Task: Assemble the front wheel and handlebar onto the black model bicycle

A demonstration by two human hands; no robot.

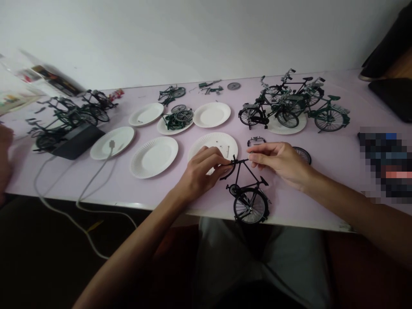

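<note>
A black model bicycle (pixel 250 205) is tilted over the table's front edge, with its rear wheel, saddle and mudguard towards me. My left hand (pixel 204 169) is closed on its front end, near the fork and the curved front mudguard. Thumb and fingertips of my right hand (pixel 280 163) are pinched together beside the end of the bicycle's frame tube; whatever they hold is too small to name. Just beyond my right hand lies a silver-and-black handlebar (pixel 256 140). A loose wheel (pixel 302 155) shows partly behind that hand. Tiny parts lie on the paper plate (pixel 201 148) behind my left hand.
Several model bicycles (pixel 331 116) stand at the back right, others (pixel 64 113) at the left by a dark grey box (pixel 79 140). More paper plates (pixel 154 157) and bicycle parts (pixel 210 89) fill the middle. A grey cable (pixel 84 189) hangs over the front edge. Another person's hand (pixel 4 137) shows far left.
</note>
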